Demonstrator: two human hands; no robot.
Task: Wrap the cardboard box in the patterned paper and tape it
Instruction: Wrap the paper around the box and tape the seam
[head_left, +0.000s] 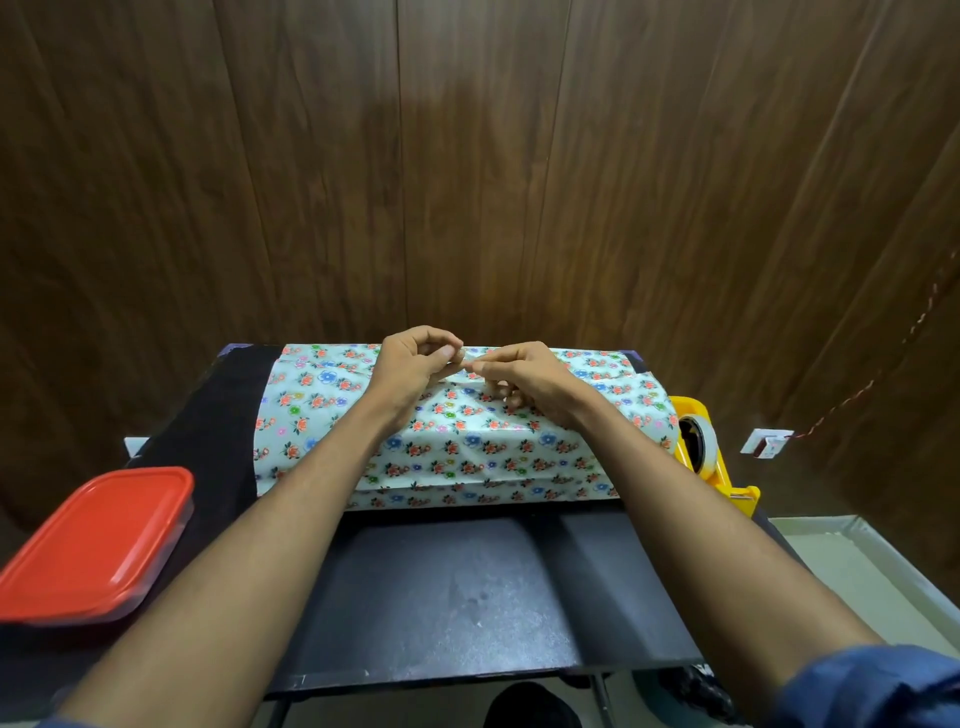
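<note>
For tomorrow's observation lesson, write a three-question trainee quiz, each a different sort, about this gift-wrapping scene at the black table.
1. True or false: the yellow tape dispenser stands at the right of the box covered in floral patterned paper.
2. Which colour is the lid of the plastic food container? A blue, B red, C green.
3. Fill in: the left hand and right hand meet above the box's ___ face.

Key: 1 true; 2 B; 3 top.

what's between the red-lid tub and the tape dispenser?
In the head view, the paper-wrapped box fills most of that stretch, with both forearms crossing it; bare black table separates the tub from the paper. The dispenser sits beside the paper's right end.
</note>
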